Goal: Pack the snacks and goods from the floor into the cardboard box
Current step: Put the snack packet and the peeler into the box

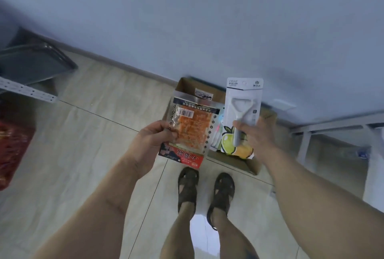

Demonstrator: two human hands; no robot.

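Two hands holding goods above an open box.

Left hand [154, 137] fingers [170, 132] are pinching the snack pack [192, 132] by its left edge, orange pieces showing, print upside down. Right hand [256, 134] fingers are gripping the peeler card [242, 113] low down, card standing upright. Both items are hanging over the box [234, 160], which is sitting on the floor [99, 134] against the wall [207, 20], just ahead of the sandals [188, 186].

Much of the cardboard box [214, 92] is hidden behind the held snack packet [192, 132] and peeler card [242, 113]. A red object [12, 144] is cut off at the left edge, too blurred to be identified.
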